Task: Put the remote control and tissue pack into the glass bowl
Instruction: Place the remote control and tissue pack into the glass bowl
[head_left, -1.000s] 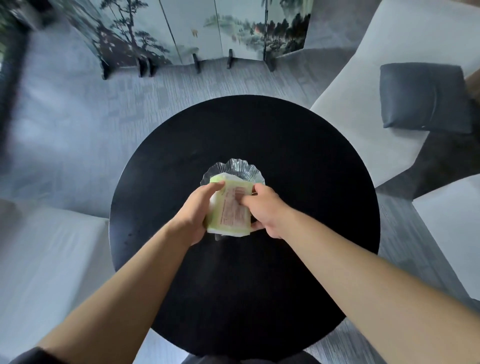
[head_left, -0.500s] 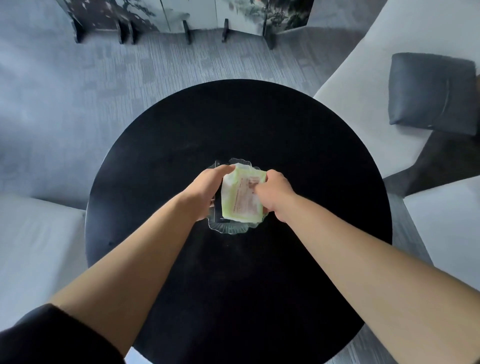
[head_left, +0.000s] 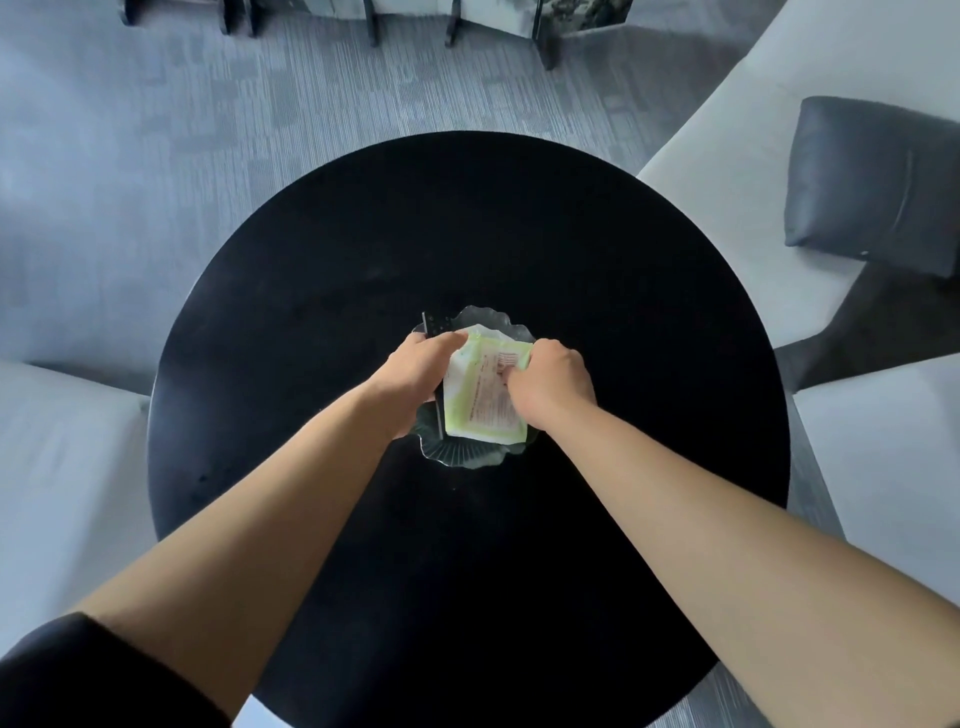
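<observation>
In the middle of the round black table sits the glass bowl, a shallow dish with a wavy rim, and both hands are working over it. The tissue pack, pale green and white with a printed label facing up, lies across the bowl between the two hands. The right hand has its fingers curled down onto the pack's upper right corner, gripping it; the left hand is closed along the pack's left edge, and it seems also to press on the remote control, whose dark buttoned end pokes out past the knuckles at the bowl's far left rim. How much of the remote lies inside the bowl is hidden by the hand. The pack looks light and soft, its plastic wrap likely slick and easy to crumple, so it is best taken by the short ends or corners and pressed flat rather than squeezed. The remote is stiff and narrow and would probably slide on glass; laying it low along the bowl's side should steady it. The bowl itself is fragile and may shift on the smooth table if pushed sideways. A grey cushion rests on the pale seat to the right.
</observation>
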